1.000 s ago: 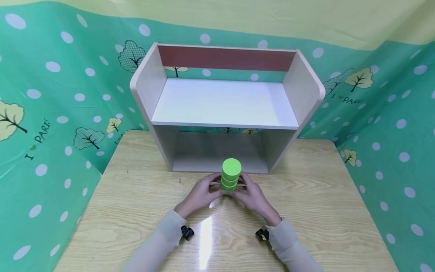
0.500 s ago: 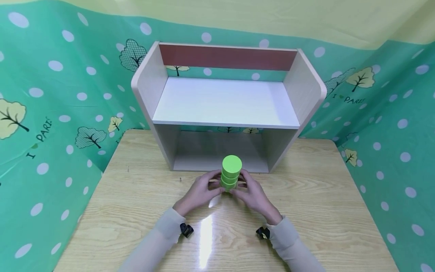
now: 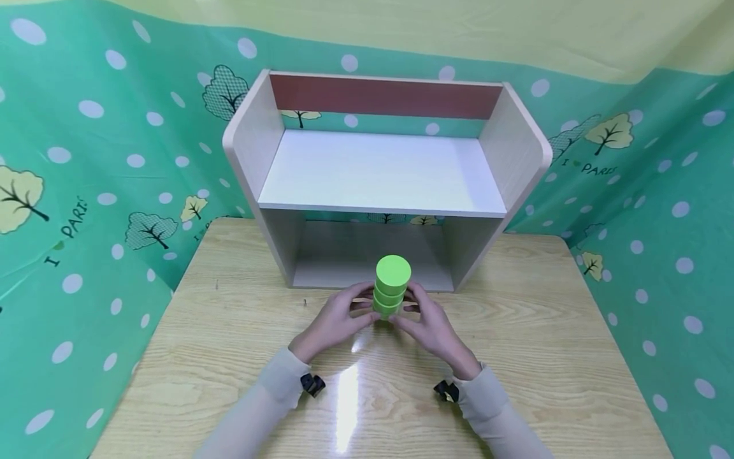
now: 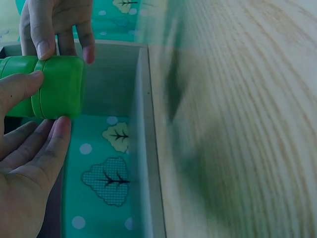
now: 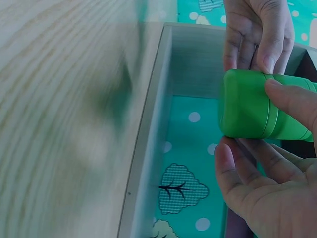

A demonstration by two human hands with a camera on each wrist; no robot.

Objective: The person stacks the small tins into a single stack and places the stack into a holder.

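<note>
Both hands hold a bright green bottle [image 3: 392, 279], a cylinder with grooves round it, upright in front of the shelf. My left hand [image 3: 337, 320] grips its left side with thumb and fingers. From the right, my right hand [image 3: 429, 322] pinches it the same way. In the left wrist view the bottle [image 4: 62, 91] shows its smooth rounded base end, apart from the tabletop, with the left thumb on the near side. The right wrist view shows the bottle [image 5: 247, 105] between the right thumb and fingers, some fingertips hidden behind it.
A white two-level shelf unit [image 3: 381, 172] with a reddish back strip [image 3: 384, 95] stands on the wooden table [image 3: 229, 331] just beyond the hands. A green dotted curtain [image 3: 115, 172] with tree prints surrounds the table at the back and sides.
The bottle has risen a little and shifted slightly towards the shelf, both hands moving with it. Their grip looks the same.
</note>
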